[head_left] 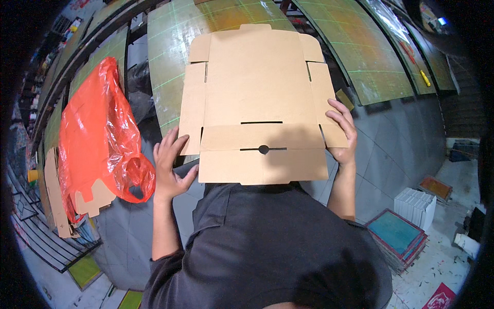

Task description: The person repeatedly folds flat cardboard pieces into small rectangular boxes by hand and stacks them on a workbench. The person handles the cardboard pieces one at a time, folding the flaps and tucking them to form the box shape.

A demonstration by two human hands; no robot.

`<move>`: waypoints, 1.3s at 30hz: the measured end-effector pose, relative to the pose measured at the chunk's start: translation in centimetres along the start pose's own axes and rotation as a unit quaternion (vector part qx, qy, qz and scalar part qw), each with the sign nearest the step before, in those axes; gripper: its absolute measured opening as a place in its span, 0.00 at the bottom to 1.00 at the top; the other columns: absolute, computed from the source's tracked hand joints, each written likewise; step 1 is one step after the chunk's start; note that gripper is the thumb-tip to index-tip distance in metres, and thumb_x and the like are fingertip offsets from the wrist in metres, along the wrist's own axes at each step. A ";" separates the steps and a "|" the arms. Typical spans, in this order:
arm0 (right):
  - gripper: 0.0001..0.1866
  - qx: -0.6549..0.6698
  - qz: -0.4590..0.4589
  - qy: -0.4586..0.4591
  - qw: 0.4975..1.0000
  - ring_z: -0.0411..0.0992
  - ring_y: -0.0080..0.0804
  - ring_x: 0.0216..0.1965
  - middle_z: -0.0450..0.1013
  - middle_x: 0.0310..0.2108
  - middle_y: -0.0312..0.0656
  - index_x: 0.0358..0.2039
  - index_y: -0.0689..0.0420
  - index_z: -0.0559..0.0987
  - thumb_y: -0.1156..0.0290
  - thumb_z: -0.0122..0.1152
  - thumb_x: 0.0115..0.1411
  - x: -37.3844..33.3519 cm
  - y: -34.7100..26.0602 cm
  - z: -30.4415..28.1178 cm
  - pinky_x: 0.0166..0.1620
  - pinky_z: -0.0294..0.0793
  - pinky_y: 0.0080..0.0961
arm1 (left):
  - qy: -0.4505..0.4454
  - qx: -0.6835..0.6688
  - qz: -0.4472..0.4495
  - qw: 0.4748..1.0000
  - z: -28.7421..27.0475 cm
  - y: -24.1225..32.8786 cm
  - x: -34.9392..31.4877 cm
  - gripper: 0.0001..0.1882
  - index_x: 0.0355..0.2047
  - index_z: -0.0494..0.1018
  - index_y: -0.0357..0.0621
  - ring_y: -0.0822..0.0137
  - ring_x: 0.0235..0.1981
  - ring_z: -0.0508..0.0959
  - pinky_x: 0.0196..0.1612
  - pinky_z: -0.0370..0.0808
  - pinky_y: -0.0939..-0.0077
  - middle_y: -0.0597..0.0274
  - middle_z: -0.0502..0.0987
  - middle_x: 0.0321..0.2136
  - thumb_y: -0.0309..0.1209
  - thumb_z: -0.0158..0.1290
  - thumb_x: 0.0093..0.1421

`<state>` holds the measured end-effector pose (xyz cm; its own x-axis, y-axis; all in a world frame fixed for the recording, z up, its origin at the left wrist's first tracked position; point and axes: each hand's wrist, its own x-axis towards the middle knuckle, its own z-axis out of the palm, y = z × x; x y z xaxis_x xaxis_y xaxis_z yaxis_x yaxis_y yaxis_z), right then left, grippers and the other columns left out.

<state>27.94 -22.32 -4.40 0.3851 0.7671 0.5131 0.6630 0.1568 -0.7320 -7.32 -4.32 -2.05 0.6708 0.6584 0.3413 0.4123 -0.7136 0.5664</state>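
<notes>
Brown cardboard is the big thing here: one wide cardboard sheet (260,82), cut with flaps, slits and a small round hole. It is right in front of the person, its near edge close to their dark shirt (267,232) and its far part over a shiny green table board (167,31). I can't tell from here if it rests on the board.

The left hand (172,162) is wide open, fingers spread, with the tips at the sheet's left edge and the thumb just beside its near corner. It isn't squeezing anything. The right hand (343,131) holds the right edge. Its fingers bend over the top, and its thumb is hidden, so I can't say how hard it pinches.

How far along is it? The cutting is done, and the fold lines are pressed in. But the sheet looks almost flat. No side stands up, no flap is bent over and no tab sits in a slit. I'd say all the bending and tucking is not yet done.

On the left, a crinkly red bag (87,134) has more cardboard pieces (96,198) by its bottom. Far off to the right, a tool with a yellow handle (425,78) lies on another board.
</notes>
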 end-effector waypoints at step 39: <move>0.14 0.104 -0.011 -0.040 0.994 0.66 0.49 0.52 0.67 0.49 0.58 0.23 0.59 0.78 0.67 0.64 0.32 -0.5 0.3 1.2 0.53 0.61 0.36 | 0.247 -0.217 -0.078 0.941 1.5 -1.9 -1.1 0.10 0.31 0.72 0.35 0.59 0.42 0.75 0.47 0.69 0.68 0.50 0.76 0.39 0.22 0.59 0.48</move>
<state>27.16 -21.89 -5.43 0.3142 0.8075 0.4991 0.5212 0.2927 -0.8017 -7.92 -3.98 -4.62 0.2103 0.8544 0.4752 0.1187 -0.5048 0.8550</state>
